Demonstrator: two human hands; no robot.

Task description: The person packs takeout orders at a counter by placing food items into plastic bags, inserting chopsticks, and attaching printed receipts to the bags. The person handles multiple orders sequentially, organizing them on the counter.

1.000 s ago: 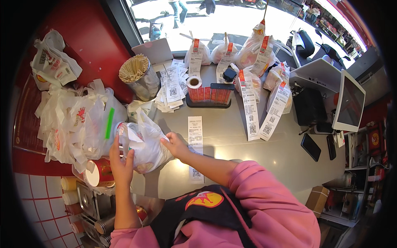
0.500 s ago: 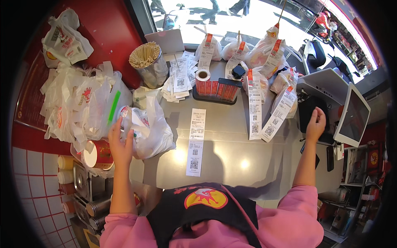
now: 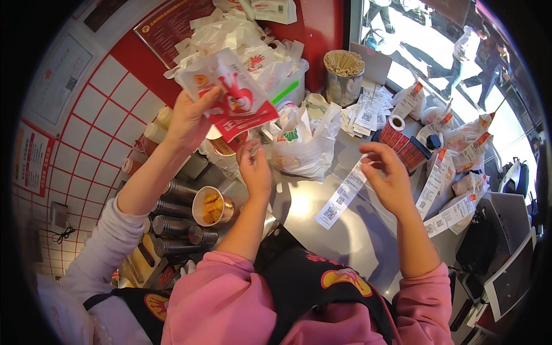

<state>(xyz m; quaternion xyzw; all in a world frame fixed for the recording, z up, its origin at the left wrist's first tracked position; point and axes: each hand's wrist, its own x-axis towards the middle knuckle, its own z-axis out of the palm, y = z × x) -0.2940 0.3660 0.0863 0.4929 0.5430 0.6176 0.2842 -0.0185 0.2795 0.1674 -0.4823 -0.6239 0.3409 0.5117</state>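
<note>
My left hand is raised between a co-worker's paper bag and a filled white plastic carrier bag on the counter. Its fingers are loosely bent, and I see nothing held in them. My right hand hovers over the upper end of a long printed receipt, fingers curved and apart. That receipt lies on the grey metal counter. From the left, a co-worker's hand holds up a red-and-white paper bag with a bird drawing, just above my left hand.
Paper tub of golden fried pieces stands beside metal shakers at left. Behind are stacked plastic bags, a tin of wooden sticks and a red card holder. Bagged orders and a screen line the right.
My view has turned left. My left hand has left the carrier bag, and my right hand has come from the screen side to the receipt. A co-worker's arm with a paper bag has appeared.
</note>
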